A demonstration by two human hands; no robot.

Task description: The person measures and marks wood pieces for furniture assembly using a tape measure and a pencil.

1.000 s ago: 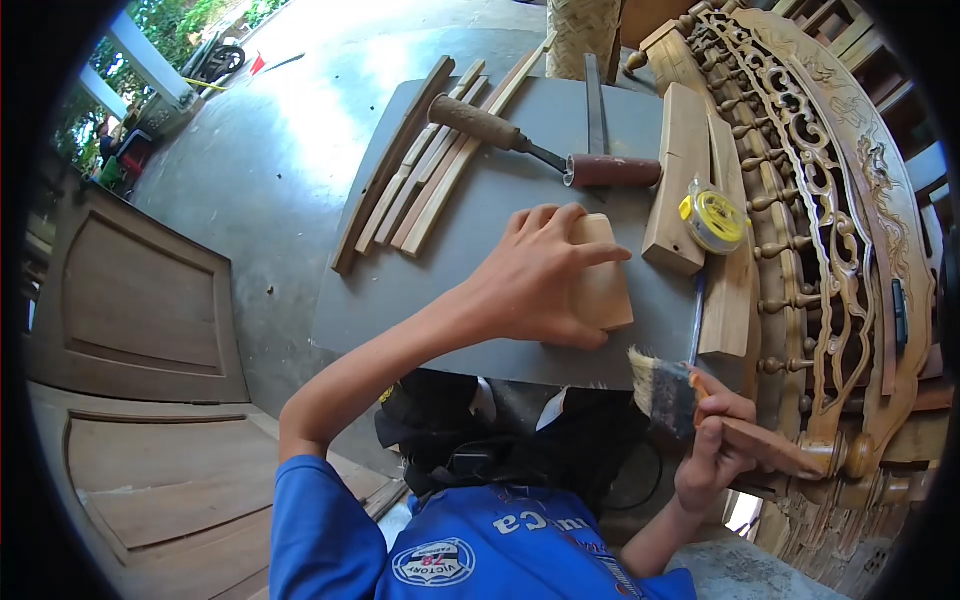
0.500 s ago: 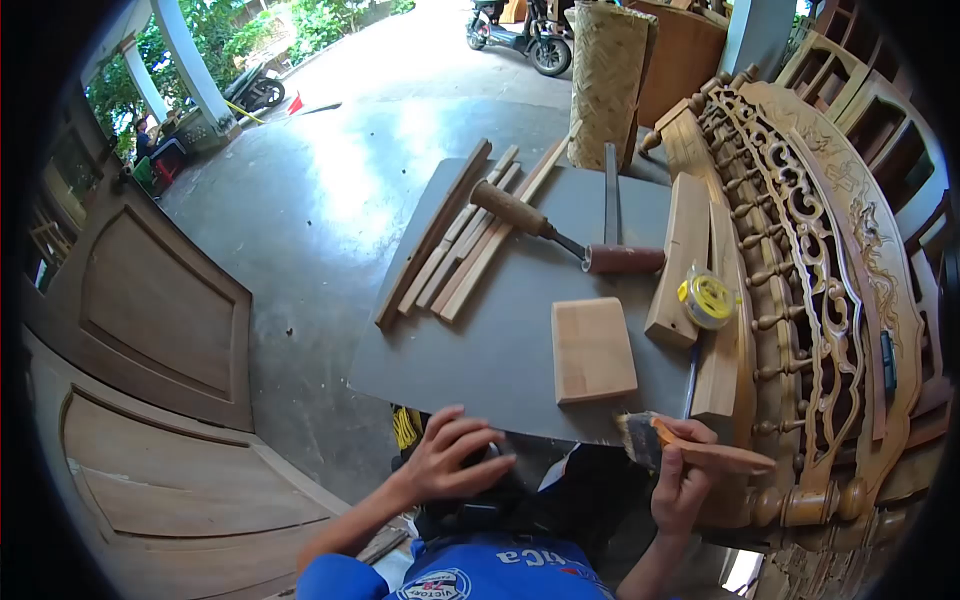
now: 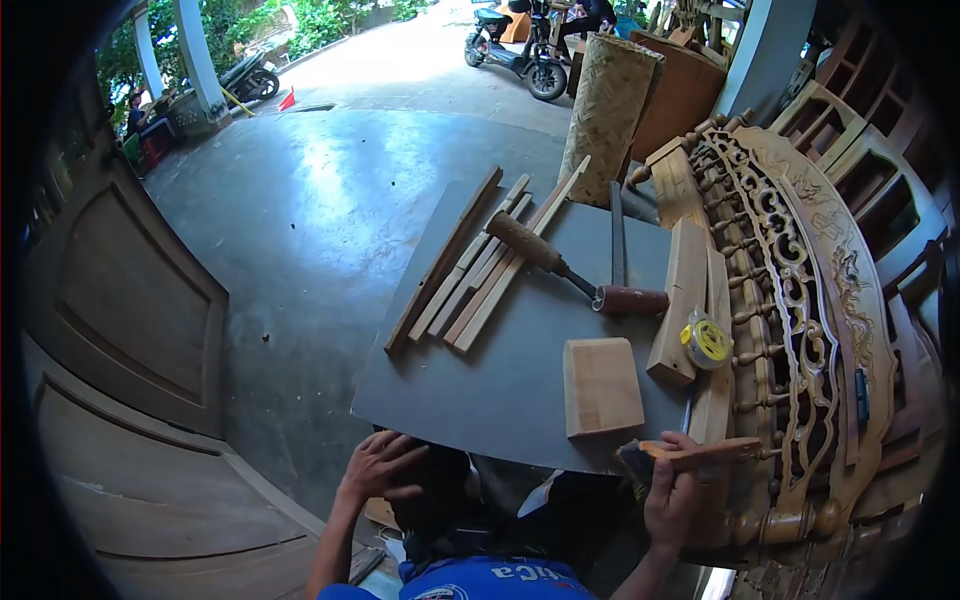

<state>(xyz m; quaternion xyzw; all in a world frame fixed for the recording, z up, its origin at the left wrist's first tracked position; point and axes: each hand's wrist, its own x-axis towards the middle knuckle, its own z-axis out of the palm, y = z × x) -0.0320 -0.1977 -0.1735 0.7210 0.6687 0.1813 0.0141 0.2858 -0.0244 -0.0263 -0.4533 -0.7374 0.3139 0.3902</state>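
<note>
My right hand (image 3: 672,498) grips a paintbrush (image 3: 705,455) by its orange-brown wooden handle, dark bristles pointing left at the near table edge. Just beyond the bristles, a squared light wooden block (image 3: 603,390) lies on the grey tabletop (image 3: 500,400). My left hand (image 3: 380,468) is at the table's near left edge, above my lap, its fingers spread and holding nothing. A yellow and clear tape measure (image 3: 707,341) rests against a thick wooden beam (image 3: 677,300) on the right.
Several wooden strips (image 3: 470,270) lie across the table's far left. A wooden-handled tool (image 3: 525,241) and a reddish-brown cylinder (image 3: 630,300) lie beside them. Carved bed-like woodwork (image 3: 800,270) borders the right; panelled doors (image 3: 130,310) stand left. A scooter (image 3: 520,60) is parked beyond.
My left hand has moved left and slightly down. The brush stays in my right hand, its handle now more level. The view has shifted, and the table items appear lower.
</note>
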